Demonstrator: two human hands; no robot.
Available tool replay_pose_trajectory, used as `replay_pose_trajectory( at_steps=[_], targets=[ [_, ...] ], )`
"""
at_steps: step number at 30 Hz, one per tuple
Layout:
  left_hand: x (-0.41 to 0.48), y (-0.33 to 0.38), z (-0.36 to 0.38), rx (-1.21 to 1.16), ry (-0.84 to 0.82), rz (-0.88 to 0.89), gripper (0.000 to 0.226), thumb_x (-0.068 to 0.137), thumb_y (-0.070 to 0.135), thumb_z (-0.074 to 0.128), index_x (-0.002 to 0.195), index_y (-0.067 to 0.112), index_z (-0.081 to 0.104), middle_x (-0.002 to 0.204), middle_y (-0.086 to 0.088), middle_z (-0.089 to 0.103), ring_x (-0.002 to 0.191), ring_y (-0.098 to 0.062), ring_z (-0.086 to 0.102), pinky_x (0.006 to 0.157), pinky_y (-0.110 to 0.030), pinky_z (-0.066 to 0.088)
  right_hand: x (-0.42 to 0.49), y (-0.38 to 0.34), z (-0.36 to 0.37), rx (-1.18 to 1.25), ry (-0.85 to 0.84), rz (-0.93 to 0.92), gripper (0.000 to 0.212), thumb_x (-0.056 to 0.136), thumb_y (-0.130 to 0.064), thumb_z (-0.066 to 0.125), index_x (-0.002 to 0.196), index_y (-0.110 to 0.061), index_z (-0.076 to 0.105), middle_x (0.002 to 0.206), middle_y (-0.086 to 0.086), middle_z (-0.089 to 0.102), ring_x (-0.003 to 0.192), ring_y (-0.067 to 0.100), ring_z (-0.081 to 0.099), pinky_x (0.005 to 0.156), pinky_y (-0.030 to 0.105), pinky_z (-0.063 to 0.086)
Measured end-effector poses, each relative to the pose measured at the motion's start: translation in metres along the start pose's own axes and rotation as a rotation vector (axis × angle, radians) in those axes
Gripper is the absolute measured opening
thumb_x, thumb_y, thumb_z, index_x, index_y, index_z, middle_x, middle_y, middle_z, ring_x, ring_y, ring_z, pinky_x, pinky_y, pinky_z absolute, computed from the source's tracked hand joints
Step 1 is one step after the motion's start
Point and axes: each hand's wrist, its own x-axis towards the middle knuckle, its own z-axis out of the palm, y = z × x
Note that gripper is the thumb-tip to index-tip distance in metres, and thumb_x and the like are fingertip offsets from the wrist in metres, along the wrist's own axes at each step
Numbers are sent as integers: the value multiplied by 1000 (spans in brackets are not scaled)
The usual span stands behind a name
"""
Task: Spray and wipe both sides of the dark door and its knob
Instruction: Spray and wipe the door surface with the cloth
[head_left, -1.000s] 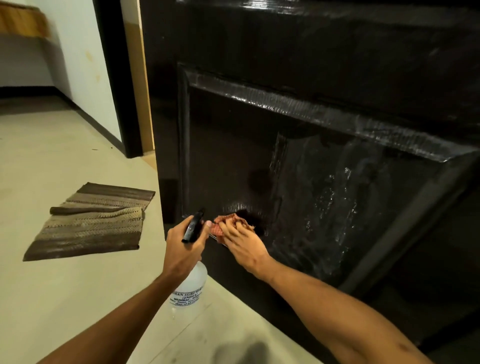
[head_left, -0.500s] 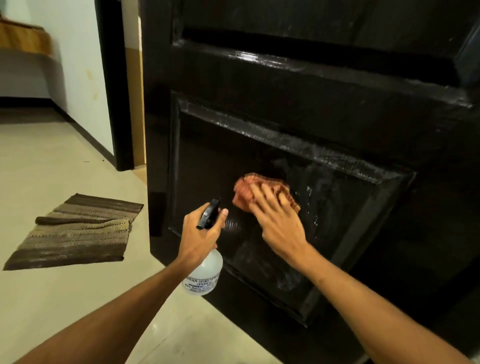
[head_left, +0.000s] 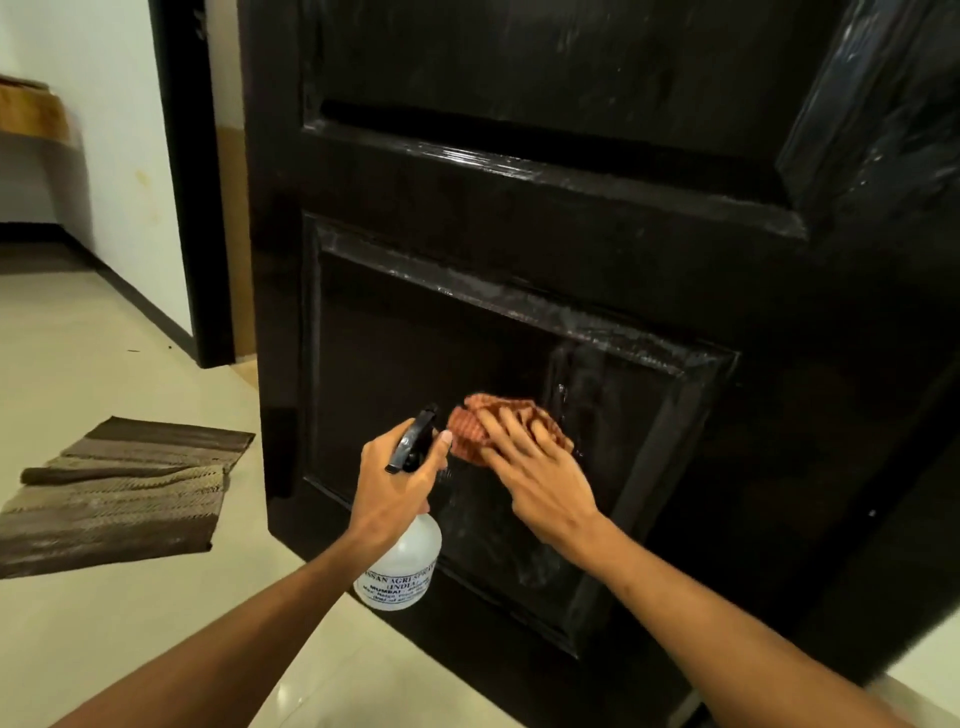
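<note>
The dark glossy door (head_left: 519, 218) fills the view, its lower recessed panel streaked with wet smears. My right hand (head_left: 535, 467) presses an orange-red checked cloth (head_left: 470, 428) flat against that lower panel with fingers spread. My left hand (head_left: 395, 483) grips the neck of a clear spray bottle (head_left: 400, 566) with a black trigger head, held just left of the cloth and close to the door. The knob is out of view.
A brown striped mat (head_left: 119, 488) lies on the pale tiled floor (head_left: 104, 623) to the left. Behind the door's left edge stand a dark door frame (head_left: 192, 182) and a white wall (head_left: 104, 104) with a dark skirting.
My right hand carried the cloth from the panel's bottom up to its middle, then a little lower and left. The view rose up the door. My left hand kept the bottle beside it.
</note>
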Motion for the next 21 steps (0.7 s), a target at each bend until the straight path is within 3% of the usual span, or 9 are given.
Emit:
replay_pose_trajectory(
  at_steps=[2, 8, 14, 18, 21],
  targets=[
    [-4, 3, 8, -22, -34, -2, 15, 99, 24, 71, 88, 14, 68, 77, -10, 72, 46, -12, 60, 43, -26, 48, -14, 8, 1, 14, -27, 6, 74, 77, -13, 52, 150, -22, 48, 172, 9, 3, 157, 28, 14, 118, 45, 18],
    [-5, 4, 30, -64, -67, -22, 16, 99, 25, 71, 89, 14, 68, 78, -9, 72, 47, -14, 61, 44, -29, 50, -13, 55, -35, 58, 221, 398, 72, 79, -12, 55, 149, -24, 47, 172, 5, 12, 156, 29, 14, 118, 48, 17],
    [-4, 10, 51, -94, -102, 2, 12, 99, 25, 72, 92, 15, 70, 76, -9, 73, 45, -12, 60, 41, -29, 47, -49, 39, -9, -30, 88, 216, 81, 75, -11, 58, 153, -26, 45, 172, 5, 15, 156, 26, 19, 116, 43, 16],
    [-3, 9, 56, -95, -109, -8, 16, 99, 27, 72, 92, 13, 70, 77, -10, 73, 46, -10, 59, 41, -28, 47, -38, 73, -36, 9, 235, 473, 69, 84, -12, 48, 151, -28, 45, 172, 3, 13, 156, 29, 19, 118, 48, 18],
    [-15, -4, 63, -95, -117, -12, 17, 100, 26, 72, 90, 12, 70, 71, -4, 71, 45, -9, 59, 41, -28, 47, -57, 55, -13, 3, 273, 493, 65, 88, -9, 45, 151, -26, 44, 172, 4, 9, 156, 29, 11, 121, 49, 16]
  ],
)
